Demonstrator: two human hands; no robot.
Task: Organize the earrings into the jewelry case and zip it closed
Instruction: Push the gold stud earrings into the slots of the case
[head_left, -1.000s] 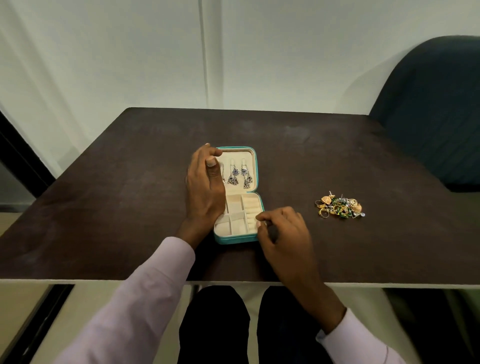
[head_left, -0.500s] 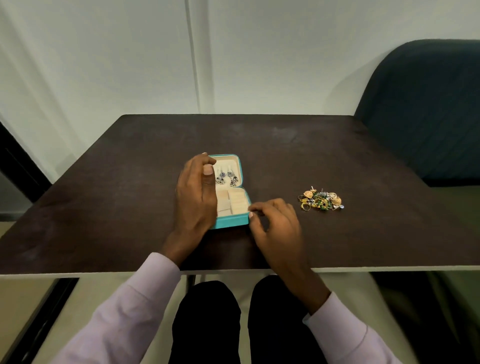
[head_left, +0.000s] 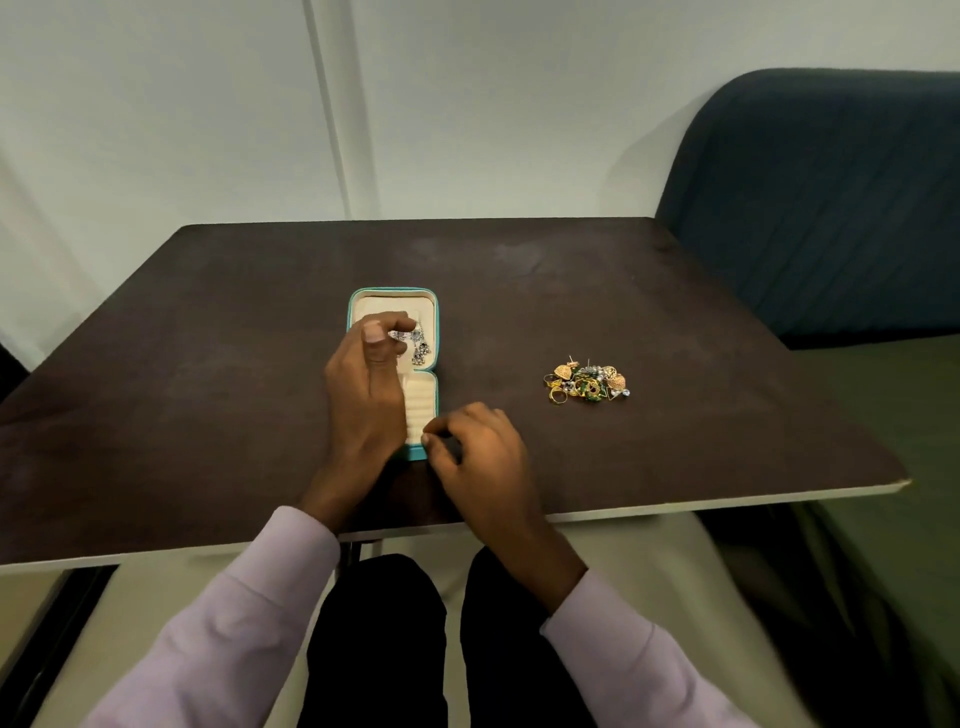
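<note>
Open jewelry case (head_left: 427, 332) near the middle of the dark table (head_left: 675, 322), teal outside, cream inside. Silver earrings (head_left: 420, 347) hanging in the lid half at 12 o'clock. Left hand (head_left: 366, 395) over the case's 9 o'clock side, fingers curled, thumb and finger pinched close by the silver earrings; cannot tell if anything is held. Right hand (head_left: 480, 452) at the case's 5 o'clock corner, fingers curled, fingertips touching the edge; grip not clear. Pile of gold and green earrings (head_left: 587, 382) at 3 o'clock, well apart from the case. Dark chair (head_left: 831, 208) at 2 o'clock.
</note>
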